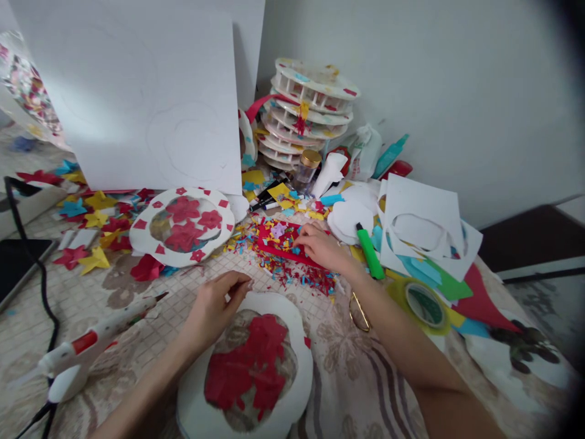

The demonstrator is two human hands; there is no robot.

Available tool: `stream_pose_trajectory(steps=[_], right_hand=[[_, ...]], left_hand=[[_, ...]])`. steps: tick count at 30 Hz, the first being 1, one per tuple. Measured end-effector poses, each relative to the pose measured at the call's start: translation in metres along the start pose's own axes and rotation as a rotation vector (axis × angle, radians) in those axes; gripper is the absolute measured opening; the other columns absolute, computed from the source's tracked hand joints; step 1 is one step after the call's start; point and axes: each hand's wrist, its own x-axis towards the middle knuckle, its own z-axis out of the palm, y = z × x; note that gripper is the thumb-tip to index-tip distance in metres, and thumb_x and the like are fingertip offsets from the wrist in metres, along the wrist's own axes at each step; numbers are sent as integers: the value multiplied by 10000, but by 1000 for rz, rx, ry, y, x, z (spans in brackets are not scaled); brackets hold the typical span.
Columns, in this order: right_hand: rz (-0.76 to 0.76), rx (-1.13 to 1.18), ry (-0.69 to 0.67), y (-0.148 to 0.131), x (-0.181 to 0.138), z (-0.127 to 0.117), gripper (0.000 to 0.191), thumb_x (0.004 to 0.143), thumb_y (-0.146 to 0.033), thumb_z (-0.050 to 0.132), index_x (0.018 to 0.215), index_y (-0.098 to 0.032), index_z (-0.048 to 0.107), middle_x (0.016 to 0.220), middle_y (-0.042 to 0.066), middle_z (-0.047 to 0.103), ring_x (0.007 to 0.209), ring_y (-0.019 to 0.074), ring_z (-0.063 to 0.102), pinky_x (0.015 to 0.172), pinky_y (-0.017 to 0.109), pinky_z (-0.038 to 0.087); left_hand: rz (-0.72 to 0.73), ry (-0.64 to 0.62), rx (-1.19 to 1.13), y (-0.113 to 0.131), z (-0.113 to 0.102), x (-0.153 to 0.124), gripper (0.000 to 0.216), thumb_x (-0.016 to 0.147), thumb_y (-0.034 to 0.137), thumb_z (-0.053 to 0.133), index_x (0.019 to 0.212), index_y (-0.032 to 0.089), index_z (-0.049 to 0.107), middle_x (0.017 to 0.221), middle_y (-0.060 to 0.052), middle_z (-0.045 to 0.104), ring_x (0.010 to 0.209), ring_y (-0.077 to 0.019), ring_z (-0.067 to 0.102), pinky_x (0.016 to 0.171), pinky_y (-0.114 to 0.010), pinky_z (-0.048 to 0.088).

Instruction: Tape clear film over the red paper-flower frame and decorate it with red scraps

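My left hand rests at the top edge of a white flower-shaped card ring whose middle is filled with red paper flowers. Its fingers are curled together in a pinch; anything between them is too small to make out. My right hand reaches forward onto a red paper sheet strewn with small coloured paper bits, fingertips pressed down among them. A second white ring with red flowers lies further left.
A white glue gun with its cable lies at the left. A green marker, scissors, a tape roll and cut white sheets sit at the right. Stacked white wheels, a jar and a white board stand behind.
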Motion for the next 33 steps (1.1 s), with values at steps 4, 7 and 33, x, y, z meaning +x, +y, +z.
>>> stream_pose_trajectory(steps=[4, 7, 33], right_hand=[[28, 29, 59, 4, -2, -1, 263, 789, -13, 452, 811, -189, 647, 914, 63, 518, 950, 209, 448, 870, 350, 378], [46, 17, 70, 6, -1, 0, 265, 792, -13, 446, 806, -191, 643, 913, 65, 514, 949, 210, 446, 858, 346, 386], [-66, 107, 128, -5, 36, 16, 260, 839, -38, 457, 894, -184, 665, 902, 58, 530, 911, 194, 473, 851, 334, 410]], left_hand=[[-6, -6, 1, 1, -1, 0, 169, 893, 249, 480, 877, 177, 632, 754, -11, 657, 656, -120, 583, 610, -227, 435], [-1, -6, 1, 1, 0, 0, 173, 894, 250, 479, 868, 174, 632, 748, -11, 656, 646, -118, 582, 600, -225, 432], [29, 7, -1, 1, 0, 0, 167, 900, 257, 487, 874, 174, 629, 738, -12, 654, 633, -110, 585, 563, -204, 438]])
